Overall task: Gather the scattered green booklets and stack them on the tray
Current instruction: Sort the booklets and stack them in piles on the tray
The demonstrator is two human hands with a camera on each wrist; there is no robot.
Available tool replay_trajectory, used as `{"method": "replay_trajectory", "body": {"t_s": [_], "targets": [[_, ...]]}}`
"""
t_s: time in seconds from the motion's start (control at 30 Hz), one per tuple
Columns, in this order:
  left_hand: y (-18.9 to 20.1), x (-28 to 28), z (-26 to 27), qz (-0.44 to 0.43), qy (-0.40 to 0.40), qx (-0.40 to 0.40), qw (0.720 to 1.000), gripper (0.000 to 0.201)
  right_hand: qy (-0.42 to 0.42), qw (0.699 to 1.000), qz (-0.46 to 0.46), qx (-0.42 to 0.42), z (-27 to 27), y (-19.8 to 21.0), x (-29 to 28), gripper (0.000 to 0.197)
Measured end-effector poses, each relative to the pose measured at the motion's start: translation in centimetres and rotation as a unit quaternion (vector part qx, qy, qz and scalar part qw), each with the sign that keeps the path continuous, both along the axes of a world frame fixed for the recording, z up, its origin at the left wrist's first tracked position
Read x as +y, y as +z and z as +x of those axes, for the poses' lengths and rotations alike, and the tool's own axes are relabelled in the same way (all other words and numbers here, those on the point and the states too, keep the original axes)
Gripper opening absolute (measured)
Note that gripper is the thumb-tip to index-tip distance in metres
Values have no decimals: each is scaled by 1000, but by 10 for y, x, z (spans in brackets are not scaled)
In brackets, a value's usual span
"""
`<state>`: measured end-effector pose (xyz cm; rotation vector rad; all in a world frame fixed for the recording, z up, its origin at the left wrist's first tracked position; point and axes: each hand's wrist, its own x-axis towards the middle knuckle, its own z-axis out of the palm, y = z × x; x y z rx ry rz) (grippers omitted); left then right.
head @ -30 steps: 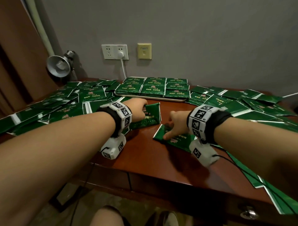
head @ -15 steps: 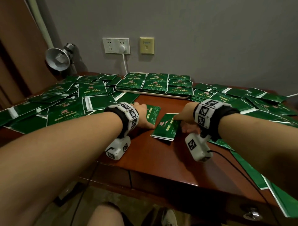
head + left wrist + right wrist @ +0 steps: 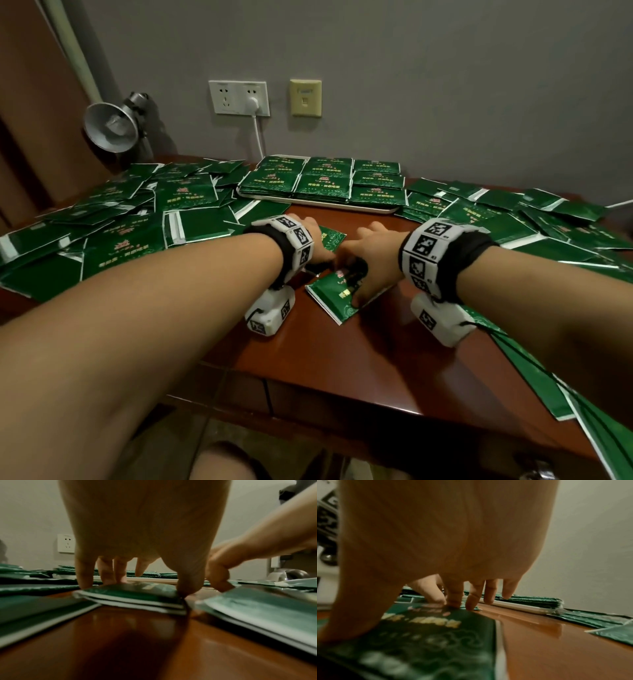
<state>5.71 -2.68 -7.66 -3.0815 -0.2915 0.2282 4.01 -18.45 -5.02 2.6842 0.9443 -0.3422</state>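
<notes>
Head cam, left to right: loose green booklets (image 3: pixel 123 236) are all over the left side of the desk (image 3: pixel 342 356). Left hand (image 3: pixel 317 245) pins a small stack (image 3: pixel 133 596) down, thumb and fingers curled round its edges. Right hand (image 3: pixel 371 255) lies on another booklet (image 3: pixel 337 296) just beside it, thumb and fingertips pressed on the cover. Tray (image 3: pixel 342 204) sits behind with neat stacks already on it, more booklets scattered off to the right.

Booklet print (image 3: pixel 423 639) blurred beyond reading
</notes>
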Motion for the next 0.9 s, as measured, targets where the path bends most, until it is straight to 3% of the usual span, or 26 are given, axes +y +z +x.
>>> {"method": "replay_trajectory", "body": {"t_s": [0.1,0.23,0.33,0.5,0.57,0.77,0.9], "targets": [[7,-2,5,-12,-14,16,1000,82,-14,1000,-18,-6,0,-1,-1,83],[9,4,4,-21,-17,39,999,68,-48,996,58,54,2,0,-5,70],[6,12,6,-19,-29,34,999,67,-54,995,71,38,1,0,-6,70],[11,27,14,-20,-66,36,997,80,-80,994,-13,67,-2,3,-7,118],[20,37,16,-14,-80,26,996,88,-67,993,-50,78,-2,5,-4,123],[53,75,30,-20,-79,-53,995,100,17,997,-69,-2,11,20,20,80],[80,106,55,-5,-88,-109,990,91,8,999,35,-13,45,36,40,65]]}}
